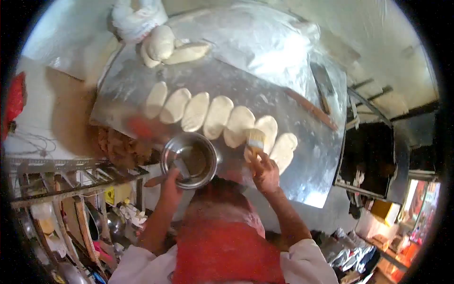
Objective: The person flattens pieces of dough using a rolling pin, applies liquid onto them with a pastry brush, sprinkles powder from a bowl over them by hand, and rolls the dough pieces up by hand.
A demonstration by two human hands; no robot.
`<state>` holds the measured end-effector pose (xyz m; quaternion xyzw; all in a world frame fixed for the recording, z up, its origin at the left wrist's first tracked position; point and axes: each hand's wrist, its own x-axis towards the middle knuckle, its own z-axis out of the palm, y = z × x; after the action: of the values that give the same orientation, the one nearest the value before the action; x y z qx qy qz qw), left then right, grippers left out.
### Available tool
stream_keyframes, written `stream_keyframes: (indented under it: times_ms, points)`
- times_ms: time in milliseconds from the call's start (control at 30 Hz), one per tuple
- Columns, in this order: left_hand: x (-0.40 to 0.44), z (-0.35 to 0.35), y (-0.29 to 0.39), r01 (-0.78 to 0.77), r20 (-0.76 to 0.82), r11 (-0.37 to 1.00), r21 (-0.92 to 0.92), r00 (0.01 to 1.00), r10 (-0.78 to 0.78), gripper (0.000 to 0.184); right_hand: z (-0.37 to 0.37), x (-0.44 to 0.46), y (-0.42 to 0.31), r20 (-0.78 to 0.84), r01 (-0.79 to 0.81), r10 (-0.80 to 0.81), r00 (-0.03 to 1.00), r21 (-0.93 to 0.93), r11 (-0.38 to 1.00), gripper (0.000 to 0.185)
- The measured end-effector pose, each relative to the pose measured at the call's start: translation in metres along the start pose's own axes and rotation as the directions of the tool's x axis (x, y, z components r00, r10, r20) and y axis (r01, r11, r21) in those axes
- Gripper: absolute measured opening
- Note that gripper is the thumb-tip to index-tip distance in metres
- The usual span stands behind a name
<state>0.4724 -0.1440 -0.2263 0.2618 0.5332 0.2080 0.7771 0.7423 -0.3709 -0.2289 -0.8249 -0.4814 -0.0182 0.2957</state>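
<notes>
My left hand (pixel 171 185) is closed at the near left rim of a round metal bowl (pixel 213 163), holding it at the table's front edge. Some liquid seems to lie in the bowl. A flat grey piece like a blade (pixel 181 168) shows inside the rim by my fingers; whether I hold it too is unclear. My right hand (pixel 266 175) grips a pastry brush (pixel 256 141), its pale bristles over an oval dough piece (pixel 268 127) near the row's right end. Several other flattened dough ovals (pixel 219 116) lie side by side on the metal table (pixel 302 184).
More dough (pixel 161 43) is piled at the back left beside a white plastic bag (pixel 137 21). Plastic sheeting (pixel 255 35) covers the back of the table. A wooden stick (pixel 309 109) lies at the right. A slatted rack (pixel 71 189) stands at the left.
</notes>
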Motion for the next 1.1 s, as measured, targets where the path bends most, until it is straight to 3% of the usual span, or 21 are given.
stream_keyframes:
  times_ms: [33,133,200,267,300,367,467,500,533,600,633,700,733,767,800,867,900,967,1000,1033,1100]
  points:
    - [-0.006,0.004,0.004,0.041,-0.095,0.999,-0.004,0.995,-0.041,0.033,0.002,0.002,-0.001,0.054,-0.011,0.007,0.999,0.079,0.997,0.039]
    - [-0.011,0.014,0.023,0.025,-0.019,1.0,0.007,1.0,-0.025,0.03,-0.011,0.027,-0.033,-0.069,-0.022,0.044,0.997,0.299,0.954,0.037]
    - [0.023,-0.011,0.016,0.076,-0.034,0.997,-0.02,0.996,-0.076,0.034,-0.036,0.053,-0.078,0.025,0.031,-0.047,0.999,0.44,0.897,0.034]
    - [0.076,-0.063,-0.007,-0.224,0.137,0.927,0.3,0.972,0.19,0.035,-0.028,0.073,-0.111,0.026,0.162,-0.206,0.978,0.527,0.834,0.034]
    - [0.037,-0.001,0.047,0.104,-0.047,0.993,-0.063,0.993,-0.107,0.038,-0.015,0.086,-0.125,0.022,0.175,-0.218,0.976,0.521,0.836,0.034]
    - [0.041,0.007,0.085,0.086,0.042,0.993,-0.08,0.996,-0.083,0.04,0.015,0.111,-0.149,0.178,0.138,-0.302,0.937,0.602,0.786,0.041]
    - [0.079,-0.012,0.133,0.045,0.109,0.999,-0.014,0.993,-0.043,0.042,0.07,0.138,-0.168,0.159,0.273,-0.399,0.903,0.505,0.819,0.051]
    - [0.098,-0.022,0.149,0.013,0.093,0.998,0.063,0.995,-0.019,0.04,0.067,0.146,-0.182,0.262,0.156,-0.31,0.914,0.48,0.864,0.057]
    - [0.117,-0.036,0.17,-0.017,0.198,0.996,0.082,0.98,0.0,0.045,0.075,0.15,-0.188,0.272,0.155,-0.311,0.911,0.473,0.867,0.057]
    - [0.134,-0.03,0.219,-0.08,0.021,0.939,0.334,0.997,0.078,0.047,0.088,0.146,-0.193,0.233,0.082,-0.197,0.952,0.428,0.9,0.06]
    - [0.191,-0.061,0.22,-0.18,0.113,0.929,0.324,0.982,0.151,0.052,0.102,0.134,-0.191,0.334,-0.092,-0.088,0.938,0.488,0.868,0.064]
    - [0.302,-0.121,0.221,-0.369,0.294,0.893,0.257,0.91,0.292,0.064,0.102,0.128,-0.204,0.426,-0.14,-0.049,0.903,0.4,0.906,0.063]
    - [0.285,-0.081,0.261,-0.083,0.119,0.992,-0.098,0.988,0.095,0.068,0.1,0.122,-0.209,0.509,-0.171,-0.012,0.86,0.312,0.934,0.063]
    - [0.297,-0.077,0.28,-0.133,0.146,0.986,-0.097,0.978,0.146,0.064,0.121,0.103,-0.195,0.374,0.198,-0.28,0.884,0.243,0.95,0.059]
    - [0.305,-0.069,0.295,-0.187,0.051,0.982,-0.01,0.981,0.188,0.066,0.119,0.1,-0.203,0.382,0.202,-0.279,0.881,0.23,0.952,0.059]
    - [0.328,-0.062,0.322,-0.139,0.095,0.985,0.107,0.987,0.129,0.08,0.112,0.106,-0.232,0.478,-0.183,0.038,0.878,0.263,0.947,0.053]
    - [0.329,-0.066,0.321,-0.141,0.088,0.986,0.091,0.987,0.133,0.08,0.103,0.119,-0.244,0.503,-0.221,0.05,0.863,0.287,0.932,0.048]
    - [0.328,-0.068,0.313,-0.321,0.158,0.935,0.153,0.942,0.297,0.087,0.112,0.119,-0.244,0.461,-0.132,-0.011,0.887,0.276,0.952,0.047]
    - [0.295,-0.059,0.308,-0.295,0.07,0.953,0.069,0.954,0.291,0.091,0.117,0.118,-0.242,0.412,-0.058,-0.058,0.909,0.263,0.963,0.046]
    - [0.281,-0.068,0.297,-0.303,0.127,0.949,0.092,0.948,0.29,0.089,0.122,0.118,-0.24,0.414,-0.038,-0.08,0.906,0.269,0.962,0.046]
    - [0.259,-0.092,0.268,-0.235,0.206,0.967,0.096,0.955,0.212,0.082,0.13,0.115,-0.236,0.266,0.217,-0.239,0.934,0.11,0.97,0.042]
